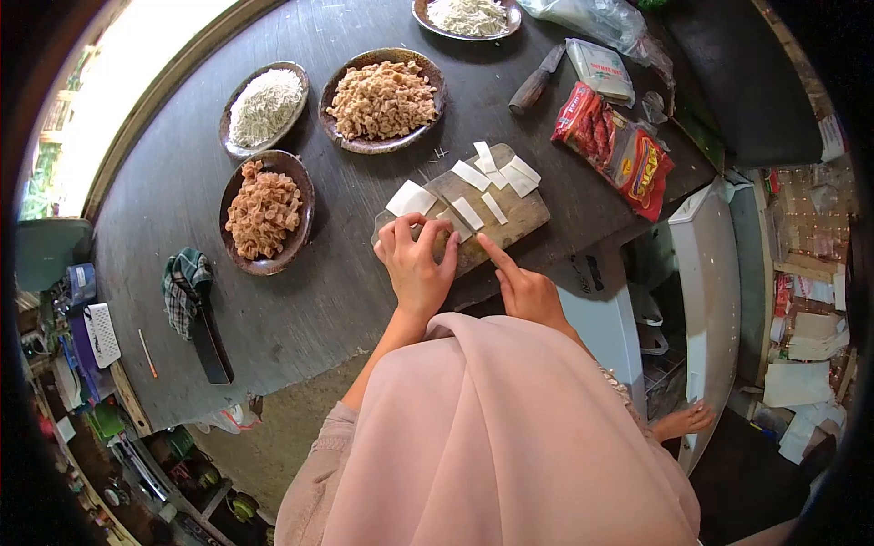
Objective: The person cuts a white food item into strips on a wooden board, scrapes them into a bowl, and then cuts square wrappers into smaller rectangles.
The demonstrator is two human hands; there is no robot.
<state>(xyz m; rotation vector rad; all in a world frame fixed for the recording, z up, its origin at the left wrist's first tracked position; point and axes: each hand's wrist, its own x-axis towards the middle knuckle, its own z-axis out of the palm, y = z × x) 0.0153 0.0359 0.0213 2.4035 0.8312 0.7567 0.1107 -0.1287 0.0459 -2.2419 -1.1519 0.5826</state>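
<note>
White flat pieces [469, 176] are spread over a worn wooden cutting board [523, 217]. My left hand [419, 259] rests at the board's near left edge, its fingers bent over a white piece [455, 224] and its thumb beside it. To the right, my right hand [530, 289] is closed round a knife seen nearly edge-on, the index finger stretched along it; the palm hides the handle. The thin blade [452, 207] lies across the board between white pieces. A larger white piece [411, 198] is just beyond my left fingers.
Brown pieces fill two bowls [382, 100] [264, 216]; white shreds fill two plates [266, 107] [467, 16]. Red packet [614, 150], white packet [601, 71], another knife [537, 80] and checked cloth [187, 287] lie around. Another person's hand [685, 421] is near an open white door [706, 300].
</note>
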